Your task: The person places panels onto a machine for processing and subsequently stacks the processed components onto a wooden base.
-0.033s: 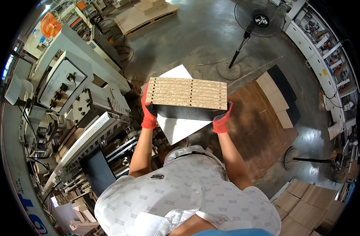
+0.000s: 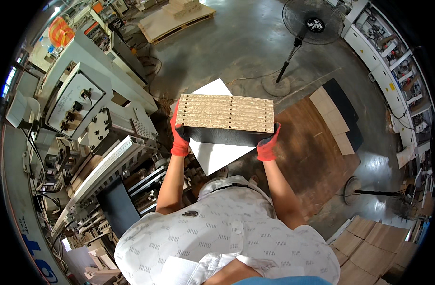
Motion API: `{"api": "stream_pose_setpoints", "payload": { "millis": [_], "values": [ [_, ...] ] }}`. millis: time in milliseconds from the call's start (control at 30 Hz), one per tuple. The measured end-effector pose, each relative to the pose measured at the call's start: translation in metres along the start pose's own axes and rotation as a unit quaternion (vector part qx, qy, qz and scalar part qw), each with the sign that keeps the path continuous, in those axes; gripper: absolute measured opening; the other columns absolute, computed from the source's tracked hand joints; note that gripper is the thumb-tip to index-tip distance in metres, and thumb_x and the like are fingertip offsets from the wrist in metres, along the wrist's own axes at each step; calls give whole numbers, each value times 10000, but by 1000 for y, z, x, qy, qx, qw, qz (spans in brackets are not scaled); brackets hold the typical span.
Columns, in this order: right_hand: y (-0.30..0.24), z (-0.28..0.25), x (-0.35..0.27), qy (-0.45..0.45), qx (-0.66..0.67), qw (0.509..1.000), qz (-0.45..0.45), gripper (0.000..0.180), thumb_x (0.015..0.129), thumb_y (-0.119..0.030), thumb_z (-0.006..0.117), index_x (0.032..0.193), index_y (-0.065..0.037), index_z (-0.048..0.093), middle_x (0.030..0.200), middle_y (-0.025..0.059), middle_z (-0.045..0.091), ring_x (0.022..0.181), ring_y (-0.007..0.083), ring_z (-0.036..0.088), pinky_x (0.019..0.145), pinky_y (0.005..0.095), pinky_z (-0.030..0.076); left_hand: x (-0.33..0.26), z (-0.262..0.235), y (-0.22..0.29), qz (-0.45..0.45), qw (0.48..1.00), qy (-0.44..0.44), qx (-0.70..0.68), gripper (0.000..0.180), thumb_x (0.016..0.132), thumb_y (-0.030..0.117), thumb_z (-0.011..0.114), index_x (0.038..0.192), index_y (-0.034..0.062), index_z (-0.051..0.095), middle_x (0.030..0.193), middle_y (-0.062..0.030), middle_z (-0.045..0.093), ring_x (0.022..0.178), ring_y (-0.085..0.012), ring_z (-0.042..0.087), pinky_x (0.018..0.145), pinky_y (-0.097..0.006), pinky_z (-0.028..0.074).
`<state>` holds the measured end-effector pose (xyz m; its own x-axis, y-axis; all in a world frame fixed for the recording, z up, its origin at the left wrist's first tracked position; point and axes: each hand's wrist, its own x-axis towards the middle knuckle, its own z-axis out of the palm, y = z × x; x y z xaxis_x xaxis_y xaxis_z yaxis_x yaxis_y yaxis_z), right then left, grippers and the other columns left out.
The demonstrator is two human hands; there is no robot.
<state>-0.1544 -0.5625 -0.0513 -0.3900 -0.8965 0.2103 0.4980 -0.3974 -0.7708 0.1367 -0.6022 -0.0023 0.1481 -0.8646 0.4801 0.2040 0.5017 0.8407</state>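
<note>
Between my two hands is a stack of particleboard panels (image 2: pixel 227 113). Its raw chip edges face up, with rows of dark drilled holes across them, and its near side is black. My left hand (image 2: pixel 180 140), in a red glove with dark fingertips, is closed on the stack's left end. At the right end, my right hand (image 2: pixel 268 143) grips it in a matching glove. Part of the fingers of both hands is hidden behind the stack. Beneath it shows a white sheet or board (image 2: pixel 217 154), partly covered; what it rests on cannot be made out.
At left stands a machine with a control box (image 2: pixel 77 102) and a metal rail (image 2: pixel 96 178). A brown board (image 2: pixel 312 156) lies to the right, bearing wood-toned and black panels (image 2: pixel 331 114). Beyond are a pedestal fan (image 2: pixel 314 23) and a pallet (image 2: pixel 153 28). Panel stacks (image 2: pixel 369 242) sit lower right.
</note>
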Motion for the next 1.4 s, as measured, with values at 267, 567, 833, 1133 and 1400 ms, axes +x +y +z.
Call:
{"api": "stream_pose_setpoints", "payload": {
  "millis": [267,567,833,1133,1400],
  "values": [
    [17,9,1,-59,64,996,17,475,1021,-282,346,1422,-27,331,1398,77,438,1284,201,409,1097,358,291,-73,-137,-123,-54,997,47,9,656,935,548,459,1308,8,476,1253,-58,548,1125,-193,506,987,-348,380],
    [9,-61,-23,-102,-402,869,-268,576,923,-52,489,1445,23,257,1285,91,487,1190,203,451,1119,357,256,-45,-24,4,-190,982,6,-13,460,933,97,559,1359,2,415,1263,-63,538,1110,-141,505,931,-273,399],
    [16,-69,-32,-122,-514,822,-215,725,852,3,487,1468,79,110,1389,190,389,1146,247,486,1082,331,287,-38,-19,0,-163,987,-10,5,487,906,48,579,1363,3,417,1269,-46,537,1118,-131,500,935,-267,396],
    [15,-61,-35,-54,-487,850,-194,698,848,27,437,1484,7,150,1235,192,474,989,242,507,857,313,438,-38,-25,7,-176,982,-38,59,704,915,298,550,1496,59,233,1517,-60,278,1350,-151,302,995,-275,346],
    [49,-109,-10,-94,-629,581,-508,644,882,-84,568,1363,182,231,1358,351,370,1239,438,444,1047,474,381,-20,-16,-8,-59,994,-89,28,1003,788,692,544,1485,35,247,1478,-129,291,1384,-254,256,1127,-363,162]
  ]
}}
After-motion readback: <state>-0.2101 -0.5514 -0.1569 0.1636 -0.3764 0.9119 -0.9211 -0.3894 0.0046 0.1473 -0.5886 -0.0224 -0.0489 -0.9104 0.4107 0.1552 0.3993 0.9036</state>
